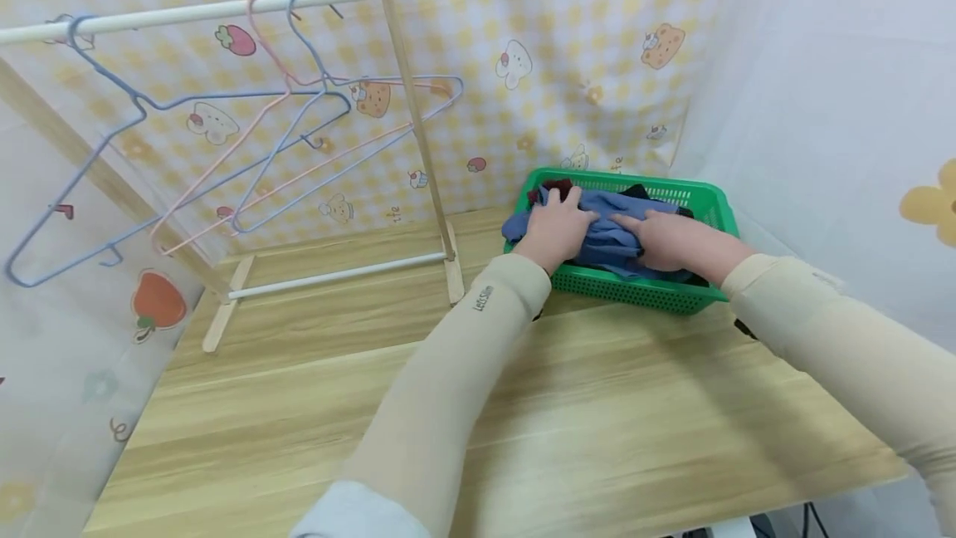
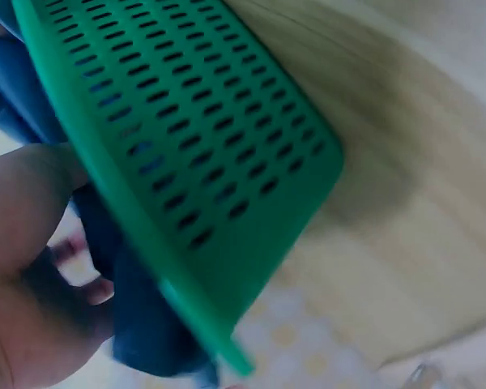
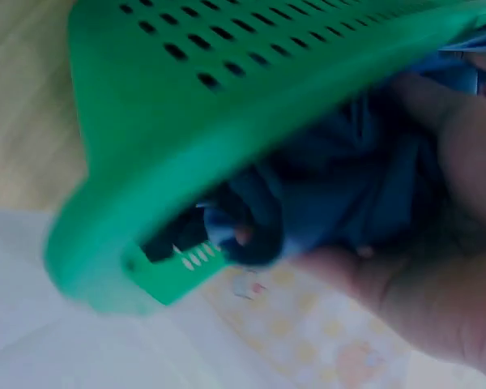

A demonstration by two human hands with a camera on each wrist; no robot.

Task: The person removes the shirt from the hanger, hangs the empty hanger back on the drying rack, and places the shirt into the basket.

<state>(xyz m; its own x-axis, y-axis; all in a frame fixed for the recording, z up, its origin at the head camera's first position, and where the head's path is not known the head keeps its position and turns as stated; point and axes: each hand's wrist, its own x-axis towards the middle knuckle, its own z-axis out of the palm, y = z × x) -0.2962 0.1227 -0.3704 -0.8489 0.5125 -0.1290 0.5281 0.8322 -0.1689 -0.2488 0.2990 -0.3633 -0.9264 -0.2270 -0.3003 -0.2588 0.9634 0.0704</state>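
A green perforated plastic basket [image 1: 635,292] holds a crumpled blue garment [image 1: 608,227], whose exact kind the folds hide. At its left part my left hand [image 1: 556,227] grips the fabric, fingers and thumb spread around a bunch of it. My right hand [image 1: 665,239] holds the same garment farther right, index finger lying along the cloth. In the right wrist view, folds of the blue garment [image 3: 332,194] lie between thumb and fingers. Dark red cloth [image 1: 556,188] and black cloth [image 1: 636,191] show beneath and behind the garment.
To the left stands a rack with a white rail [image 1: 179,13] and wooden posts. On it hang a blue hanger [image 1: 82,164], a pink hanger [image 1: 217,164] and another blue hanger [image 1: 299,119]. Basket and rack stand on a wood-grain table [image 1: 299,405] before a patterned curtain [image 1: 553,15].
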